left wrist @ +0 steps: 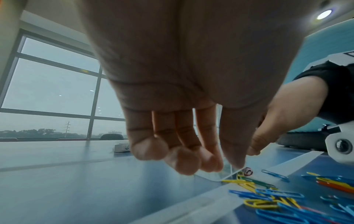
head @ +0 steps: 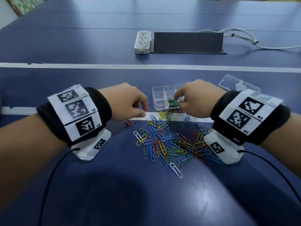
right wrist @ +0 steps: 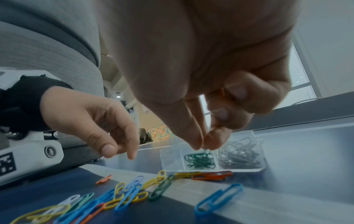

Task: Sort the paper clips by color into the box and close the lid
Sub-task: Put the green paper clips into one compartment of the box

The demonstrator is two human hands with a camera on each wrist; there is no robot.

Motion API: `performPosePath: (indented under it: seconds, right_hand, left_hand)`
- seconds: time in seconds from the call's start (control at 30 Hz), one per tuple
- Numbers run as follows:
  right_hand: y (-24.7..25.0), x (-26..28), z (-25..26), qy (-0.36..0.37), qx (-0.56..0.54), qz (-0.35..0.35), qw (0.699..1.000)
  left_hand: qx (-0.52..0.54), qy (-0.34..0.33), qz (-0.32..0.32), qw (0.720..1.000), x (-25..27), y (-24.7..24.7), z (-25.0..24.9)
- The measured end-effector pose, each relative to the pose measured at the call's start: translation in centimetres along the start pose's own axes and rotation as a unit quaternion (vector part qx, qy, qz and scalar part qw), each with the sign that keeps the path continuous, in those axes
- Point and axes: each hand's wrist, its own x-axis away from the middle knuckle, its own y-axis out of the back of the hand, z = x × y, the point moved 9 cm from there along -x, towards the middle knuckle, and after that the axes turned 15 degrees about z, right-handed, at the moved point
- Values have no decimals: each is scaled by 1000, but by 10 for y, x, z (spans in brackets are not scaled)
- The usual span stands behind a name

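Paper clips (head: 169, 144) lay heaped on the table (head: 97, 193) before the clear box (head: 160, 98). My right hand (head: 195, 98) pinched a green clip (right wrist: 205, 151) over its green compartment; my left hand (head: 127, 101) hung loosely curled, empty. Light, slick wire, likely best nipped at one loop.

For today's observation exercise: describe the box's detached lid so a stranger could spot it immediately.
Start at the blue table and find the clear compartment box. Just beyond the right hand lies the lid: flat, transparent, undivided and holding no clips.
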Motion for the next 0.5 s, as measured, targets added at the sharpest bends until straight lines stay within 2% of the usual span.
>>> performPosePath:
  seconds: [0.1,0.23,0.37,0.5]
  right_hand:
    - [-4,1,2,2,-7,5,1000]
    - [1,9,19,43,-11,-54,998]
    - [-14,2,36,57,18,-32,998]
    - [-18,-7,40,52,45,-28,997]
  left_hand:
    - [0,0,8,1000,2,-8,0]
    - [-22,-10,24,999,0,-20,-6]
    - [-40,-19,13,999,-5,-16,-14]
    - [-53,-24,39,998,-6,-22,-17]
